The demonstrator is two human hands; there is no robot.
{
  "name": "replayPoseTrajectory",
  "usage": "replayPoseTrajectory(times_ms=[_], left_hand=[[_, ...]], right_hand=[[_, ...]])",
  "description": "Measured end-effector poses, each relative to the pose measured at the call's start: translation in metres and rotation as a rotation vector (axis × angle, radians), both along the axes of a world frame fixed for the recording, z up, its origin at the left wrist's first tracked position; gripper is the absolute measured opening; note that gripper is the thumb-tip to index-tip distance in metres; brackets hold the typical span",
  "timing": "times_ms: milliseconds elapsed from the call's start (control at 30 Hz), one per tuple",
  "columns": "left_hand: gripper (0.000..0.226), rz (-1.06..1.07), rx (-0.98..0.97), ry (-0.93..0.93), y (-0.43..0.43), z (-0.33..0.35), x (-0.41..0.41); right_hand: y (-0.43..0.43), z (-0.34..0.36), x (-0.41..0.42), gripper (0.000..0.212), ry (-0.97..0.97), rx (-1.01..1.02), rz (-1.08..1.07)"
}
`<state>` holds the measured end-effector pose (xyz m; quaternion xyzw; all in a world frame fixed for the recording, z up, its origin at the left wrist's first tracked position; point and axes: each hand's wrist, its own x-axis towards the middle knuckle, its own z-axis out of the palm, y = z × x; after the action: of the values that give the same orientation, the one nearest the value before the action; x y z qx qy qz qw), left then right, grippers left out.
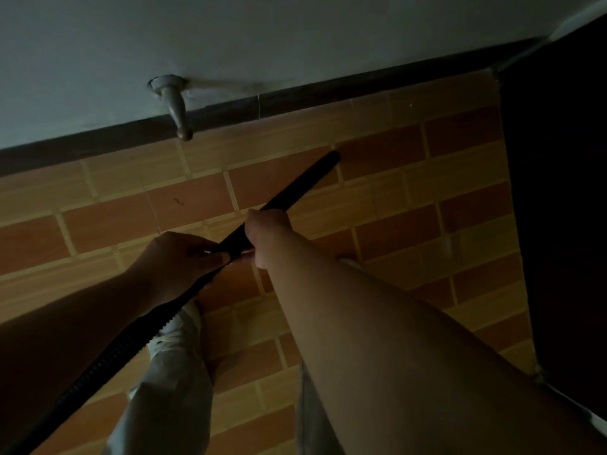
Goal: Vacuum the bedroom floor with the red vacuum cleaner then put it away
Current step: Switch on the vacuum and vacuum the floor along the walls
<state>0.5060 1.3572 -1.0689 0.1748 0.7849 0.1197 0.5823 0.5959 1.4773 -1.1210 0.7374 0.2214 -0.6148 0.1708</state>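
Note:
A black vacuum wand (297, 188) slants from the middle of the view up to the right, its tip resting near the floor close to the wall. Behind it a ribbed black hose (108, 356) runs down to the lower left corner. My right hand (267, 233) is closed around the wand's lower end. My left hand (184, 261) grips the joint where the wand meets the hose. The red body of the vacuum cleaner is out of view. The room is dim.
The floor (394, 231) is orange and brown brick-pattern tile. A white wall (295, 37) with a dark skirting strip runs along the top, with a metal doorstop (174, 106) sticking out of it. A dark surface (565, 192) fills the right side. My legs and a white shoe (177, 326) are below.

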Motion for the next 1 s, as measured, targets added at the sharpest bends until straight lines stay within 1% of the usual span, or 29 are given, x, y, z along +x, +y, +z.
replayPoseTrajectory(times_ms=[67,133,367,633,800,867,933,1000], left_hand=[[0.007,0.049,0.019,0.011,0.012,-0.004,0.007],[0.008,0.068,0.028,0.034,0.023,-0.008,0.014],[0.009,0.046,0.02,0.084,0.047,-0.011,0.041],[0.016,0.014,-0.063,0.096,0.043,0.004,0.082],[0.025,-0.027,-0.019,0.164,0.065,0.002,0.087],[0.027,-0.053,0.013,0.197,0.078,-0.001,0.082],[0.031,-0.016,0.05,0.194,0.088,-0.007,0.076],[0.037,0.015,0.081,0.172,0.094,-0.016,0.071]], right_hand=[[0.017,0.001,0.004,0.045,0.053,-0.021,0.01],[0.031,0.0,0.008,0.045,0.059,-0.027,0.012],[0.057,-0.002,0.033,0.05,0.053,-0.024,0.051],[0.045,-0.011,0.077,0.057,0.064,-0.085,0.07],[0.069,-0.014,0.073,0.056,0.066,-0.066,0.076],[0.084,-0.014,0.066,0.051,0.085,-0.043,0.075],[0.099,-0.01,0.059,0.042,0.127,-0.036,0.059],[0.115,-0.006,0.054,0.037,0.156,-0.03,0.073]])
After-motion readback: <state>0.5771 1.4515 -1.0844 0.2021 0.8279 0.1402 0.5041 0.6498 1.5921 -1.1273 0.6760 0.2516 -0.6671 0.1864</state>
